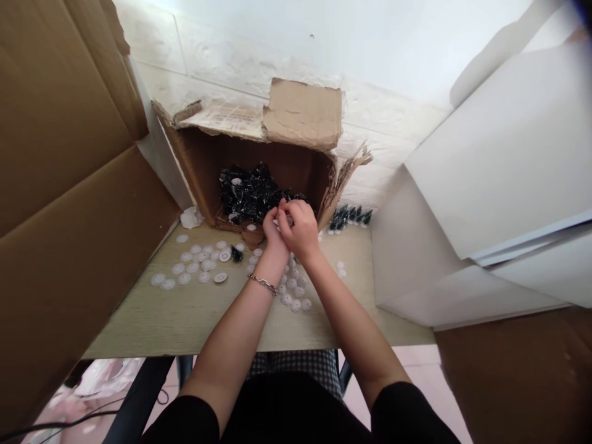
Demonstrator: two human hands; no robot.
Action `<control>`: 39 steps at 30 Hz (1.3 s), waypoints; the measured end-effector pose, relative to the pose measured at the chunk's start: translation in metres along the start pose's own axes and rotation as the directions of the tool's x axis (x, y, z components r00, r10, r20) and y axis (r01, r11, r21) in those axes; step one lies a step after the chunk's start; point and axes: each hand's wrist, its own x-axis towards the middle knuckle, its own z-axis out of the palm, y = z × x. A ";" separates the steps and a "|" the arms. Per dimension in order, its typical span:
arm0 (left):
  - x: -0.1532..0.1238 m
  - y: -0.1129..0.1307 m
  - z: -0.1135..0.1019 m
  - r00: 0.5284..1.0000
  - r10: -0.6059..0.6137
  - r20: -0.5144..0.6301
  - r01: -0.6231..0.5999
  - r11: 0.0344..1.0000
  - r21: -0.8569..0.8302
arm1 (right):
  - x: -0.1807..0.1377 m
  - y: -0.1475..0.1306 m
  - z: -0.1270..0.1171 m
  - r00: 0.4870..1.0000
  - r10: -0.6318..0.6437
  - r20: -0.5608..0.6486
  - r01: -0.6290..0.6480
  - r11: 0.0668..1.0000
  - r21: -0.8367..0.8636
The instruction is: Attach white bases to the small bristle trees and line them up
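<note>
My left hand (272, 229) and my right hand (300, 229) meet at the front of an open cardboard box (303, 163). Both have their fingers closed and touching. A small white edge shows between them, but what they pinch is mostly hidden. Just beyond, a heap of dark green miniature bristle trees (252, 191) with pale tips lies inside the box. White round discs (291, 283) lie on the table under and in front of my wrists. More white discs (192, 267) are spread to the left, beside one small loose tree (236, 254).
Several finished-looking small trees (350, 216) on white bases stand right of the box. Tall brown cardboard (69, 185) walls the left side, and white panels (411, 246) the right. The wooden table (185, 320) ends near my body. A crumpled white scrap (191, 217) lies at the box's left corner.
</note>
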 end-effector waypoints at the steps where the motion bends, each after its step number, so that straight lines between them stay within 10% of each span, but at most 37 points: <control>1: 0.001 0.001 -0.002 1.000 -0.016 -0.005 0.016 1.000 0.005 | -0.002 -0.002 0.001 1.000 0.006 -0.022 -0.005 0.999 0.039; 11: -0.006 0.007 0.000 0.994 -0.106 -0.009 0.104 0.988 -0.112 | -0.072 0.009 -0.059 0.989 0.143 0.038 -0.142 0.989 -0.037; 19: -0.001 0.007 -0.004 0.995 -0.100 -0.020 0.096 0.985 -0.146 | -0.149 0.049 -0.085 0.759 0.547 0.353 -0.483 0.837 -0.258; 39: -0.003 0.008 -0.004 0.997 -0.073 -0.007 0.072 0.993 -0.089 | -0.113 0.047 -0.036 0.718 0.490 0.494 -0.328 0.864 -0.381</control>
